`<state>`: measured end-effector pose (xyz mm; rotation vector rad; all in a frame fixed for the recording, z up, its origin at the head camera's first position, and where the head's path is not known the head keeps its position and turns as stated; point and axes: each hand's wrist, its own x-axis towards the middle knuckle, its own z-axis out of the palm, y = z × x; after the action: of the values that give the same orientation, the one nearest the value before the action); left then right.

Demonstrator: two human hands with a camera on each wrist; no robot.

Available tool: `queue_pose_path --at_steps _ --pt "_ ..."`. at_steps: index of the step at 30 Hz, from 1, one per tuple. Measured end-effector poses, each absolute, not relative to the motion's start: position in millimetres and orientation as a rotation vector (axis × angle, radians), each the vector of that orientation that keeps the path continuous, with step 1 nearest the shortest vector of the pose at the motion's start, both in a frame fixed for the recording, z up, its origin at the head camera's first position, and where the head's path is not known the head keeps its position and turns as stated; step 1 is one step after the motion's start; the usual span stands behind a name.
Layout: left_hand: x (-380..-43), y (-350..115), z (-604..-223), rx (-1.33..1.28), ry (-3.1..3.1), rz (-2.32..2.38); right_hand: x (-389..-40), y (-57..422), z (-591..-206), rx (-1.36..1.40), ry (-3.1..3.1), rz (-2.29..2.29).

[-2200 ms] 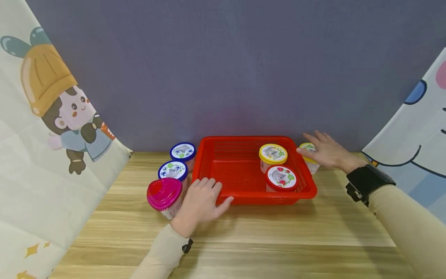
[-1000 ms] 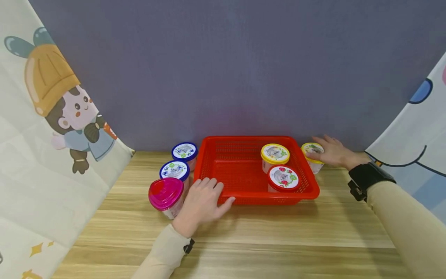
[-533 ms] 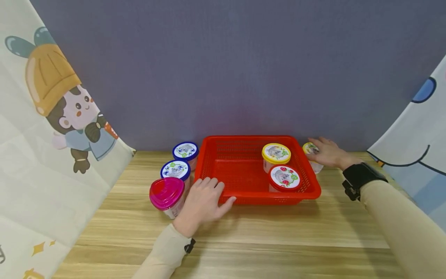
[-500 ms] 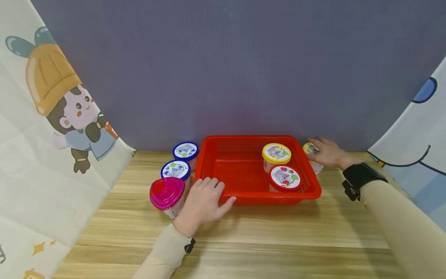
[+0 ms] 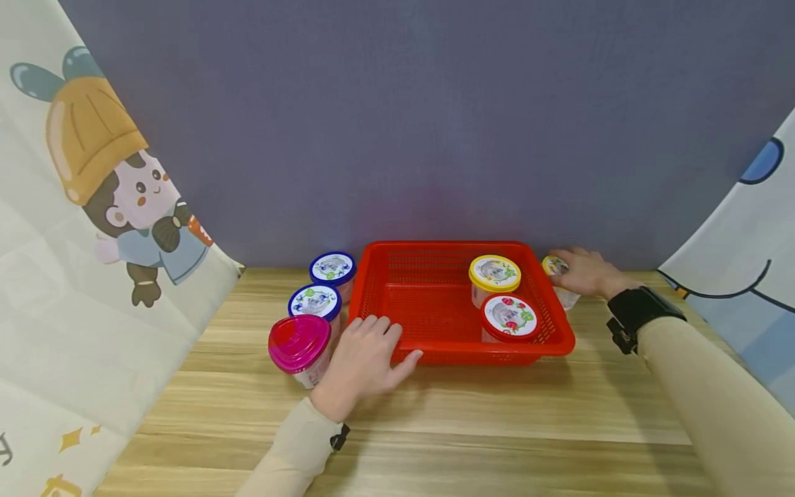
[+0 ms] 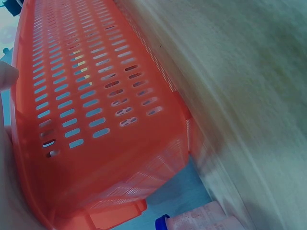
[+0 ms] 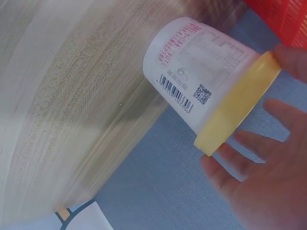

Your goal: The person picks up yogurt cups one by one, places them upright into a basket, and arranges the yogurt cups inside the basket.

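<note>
In the head view my left hand (image 5: 366,359) holds the front-left rim of a red plastic basket (image 5: 428,351), its fingers bent over the edge. The left wrist view shows that basket's slotted side (image 6: 110,124) close up. Inside the basket stand a yellow-lidded tub (image 5: 495,273) and a red-lidded tub (image 5: 510,316). Just right of the basket, my right hand (image 5: 586,273) grips another yellow-lidded tub (image 7: 201,72) by its lid from above; in the head view the hand covers much of that lid. The right wrist view shows its printed side, with thumb and fingertips around the lid's edge.
Left of the basket stand two blue-lidded tubs (image 5: 332,268) and, nearer, a tub with a heart-shaped pink lid (image 5: 299,343). All rest on a wood-grain table (image 5: 472,428). A grey-blue fabric wall (image 5: 435,138) rises behind, and printed cloths (image 5: 93,276) hang at both sides.
My right hand has lowered from above the yellow-lidded tub outside the basket onto its lid, and its fingers have closed round the edge. My left hand stays at the basket's rim.
</note>
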<state>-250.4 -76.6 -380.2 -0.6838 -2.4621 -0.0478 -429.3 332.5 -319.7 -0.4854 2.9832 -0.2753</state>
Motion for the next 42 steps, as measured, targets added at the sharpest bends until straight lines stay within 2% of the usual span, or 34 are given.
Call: queue_pose_path --at_steps 14,42 --pt "-251.9 -76.2 -379.2 -0.686 -2.456 -0.043 -431.1 335.3 -319.0 -0.364 2.961 -0.258" --pt "-250.8 -77.1 -379.8 -0.687 -2.466 -0.046 -414.1 337.0 -319.4 -0.429 2.936 -0.251"
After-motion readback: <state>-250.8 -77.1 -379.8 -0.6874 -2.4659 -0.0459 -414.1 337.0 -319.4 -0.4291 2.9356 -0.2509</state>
